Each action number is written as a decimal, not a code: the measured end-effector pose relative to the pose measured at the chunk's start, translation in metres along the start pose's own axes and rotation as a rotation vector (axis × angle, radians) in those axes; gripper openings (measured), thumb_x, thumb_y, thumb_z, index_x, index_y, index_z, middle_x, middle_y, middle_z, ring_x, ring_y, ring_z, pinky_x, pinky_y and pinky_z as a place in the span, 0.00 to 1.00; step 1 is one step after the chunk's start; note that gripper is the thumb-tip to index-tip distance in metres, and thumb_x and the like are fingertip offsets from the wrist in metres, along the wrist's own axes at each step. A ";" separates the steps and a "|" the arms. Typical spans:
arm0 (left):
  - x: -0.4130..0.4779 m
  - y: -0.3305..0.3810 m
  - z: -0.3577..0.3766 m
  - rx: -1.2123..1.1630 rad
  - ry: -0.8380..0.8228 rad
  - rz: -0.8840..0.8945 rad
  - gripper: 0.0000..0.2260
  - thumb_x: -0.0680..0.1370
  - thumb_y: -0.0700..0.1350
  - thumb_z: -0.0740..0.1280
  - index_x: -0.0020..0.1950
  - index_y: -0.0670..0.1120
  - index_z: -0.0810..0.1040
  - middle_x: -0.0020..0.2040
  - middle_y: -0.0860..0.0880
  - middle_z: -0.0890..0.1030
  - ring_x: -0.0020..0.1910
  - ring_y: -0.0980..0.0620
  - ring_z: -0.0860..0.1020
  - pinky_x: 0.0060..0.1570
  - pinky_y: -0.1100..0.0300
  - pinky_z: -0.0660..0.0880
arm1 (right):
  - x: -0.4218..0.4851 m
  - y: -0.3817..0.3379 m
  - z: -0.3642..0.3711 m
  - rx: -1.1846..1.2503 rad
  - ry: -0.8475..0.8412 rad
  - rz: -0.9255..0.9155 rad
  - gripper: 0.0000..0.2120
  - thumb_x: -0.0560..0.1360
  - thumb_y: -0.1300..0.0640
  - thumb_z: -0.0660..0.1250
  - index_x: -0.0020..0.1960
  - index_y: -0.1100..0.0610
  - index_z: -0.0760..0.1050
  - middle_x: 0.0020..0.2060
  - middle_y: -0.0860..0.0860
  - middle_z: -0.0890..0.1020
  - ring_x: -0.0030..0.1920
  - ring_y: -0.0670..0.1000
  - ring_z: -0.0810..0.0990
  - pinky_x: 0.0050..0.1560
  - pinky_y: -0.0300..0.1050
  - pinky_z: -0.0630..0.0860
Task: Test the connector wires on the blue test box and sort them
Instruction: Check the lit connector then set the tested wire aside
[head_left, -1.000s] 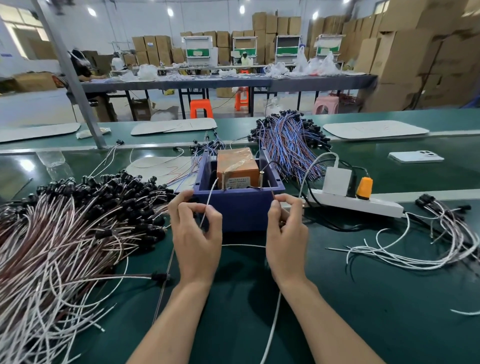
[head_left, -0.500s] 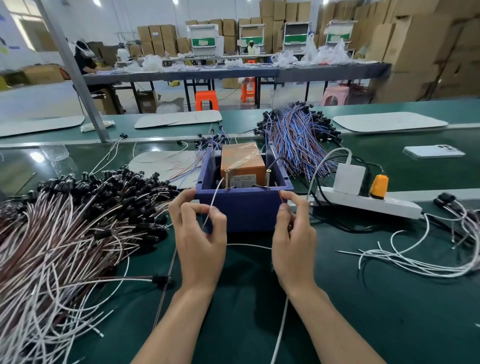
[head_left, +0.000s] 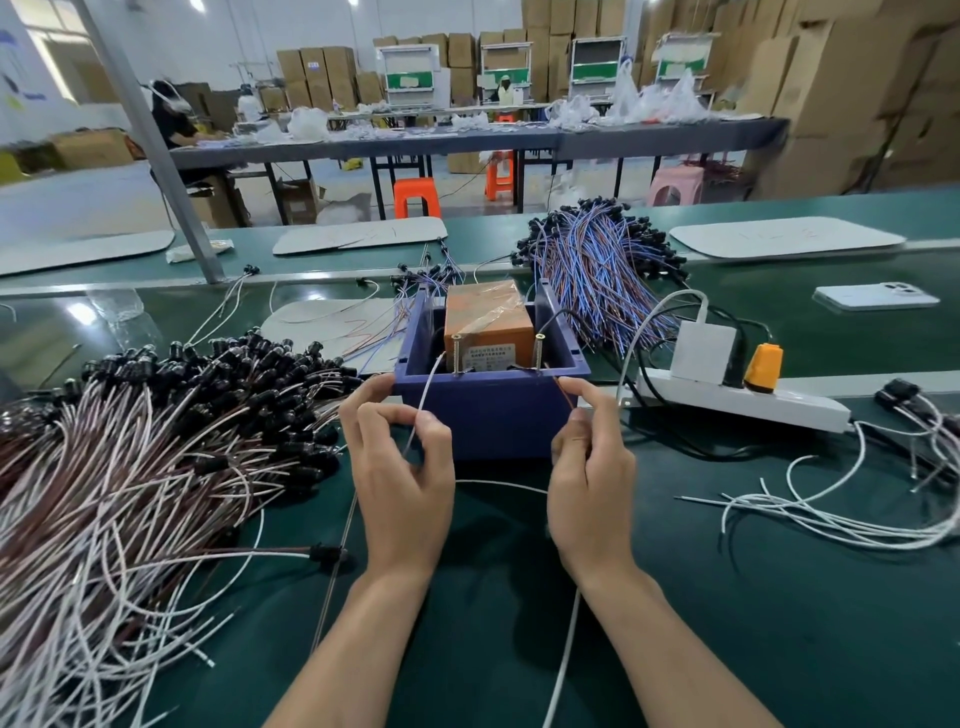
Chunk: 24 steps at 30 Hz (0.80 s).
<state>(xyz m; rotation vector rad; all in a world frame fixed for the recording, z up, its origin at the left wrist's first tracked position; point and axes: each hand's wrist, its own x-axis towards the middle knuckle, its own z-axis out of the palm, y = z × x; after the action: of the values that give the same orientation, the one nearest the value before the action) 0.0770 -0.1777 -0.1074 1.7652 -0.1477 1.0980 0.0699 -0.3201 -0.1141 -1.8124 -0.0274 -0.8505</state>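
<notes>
On the green tabletop (head_left: 779, 623), a large pile of white-and-brown connector wires (head_left: 130, 441) lies left of the blue test box (head_left: 491, 415), and a looser bunch of white wires (head_left: 831, 519) lies to its right. With both heaps so near, the tested piece could be dropped into the wrong one and the sort spoiled.

The left hand (head_left: 402, 483) is held at the box's front left corner, thumb and forefinger pinched on a white lead (head_left: 426, 400) that runs up toward the left screw post (head_left: 456, 353). The right hand (head_left: 592, 483) is held at the front right corner, its fingers (head_left: 597, 400) pinched on a brown lead (head_left: 563, 392) aimed at the right screw post (head_left: 538, 351). Whether either tip touches its post cannot be told. A false reading could be caused by a tip slipping off its post.
</notes>
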 end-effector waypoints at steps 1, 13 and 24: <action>0.000 0.000 0.000 -0.002 -0.001 0.002 0.03 0.79 0.45 0.62 0.47 0.49 0.69 0.61 0.50 0.71 0.65 0.60 0.70 0.60 0.73 0.62 | 0.000 0.000 0.000 -0.004 -0.004 0.004 0.15 0.83 0.54 0.51 0.61 0.38 0.70 0.33 0.40 0.77 0.32 0.46 0.75 0.34 0.39 0.70; 0.000 0.000 0.000 -0.005 -0.005 0.007 0.03 0.79 0.45 0.62 0.47 0.48 0.69 0.61 0.49 0.70 0.65 0.61 0.69 0.60 0.73 0.63 | 0.000 0.000 0.000 0.002 -0.040 0.001 0.14 0.84 0.52 0.51 0.64 0.39 0.69 0.35 0.39 0.78 0.34 0.44 0.77 0.35 0.33 0.69; 0.000 0.001 0.000 -0.007 -0.017 0.005 0.03 0.78 0.45 0.62 0.47 0.48 0.69 0.62 0.49 0.70 0.65 0.60 0.69 0.60 0.74 0.62 | 0.000 -0.001 0.001 0.002 -0.042 -0.030 0.14 0.83 0.46 0.49 0.64 0.38 0.68 0.35 0.37 0.77 0.34 0.44 0.78 0.35 0.33 0.70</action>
<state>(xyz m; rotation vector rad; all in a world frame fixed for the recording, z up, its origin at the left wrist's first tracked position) 0.0761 -0.1780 -0.1068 1.7691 -0.1663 1.0843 0.0695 -0.3191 -0.1131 -1.8322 -0.0818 -0.8333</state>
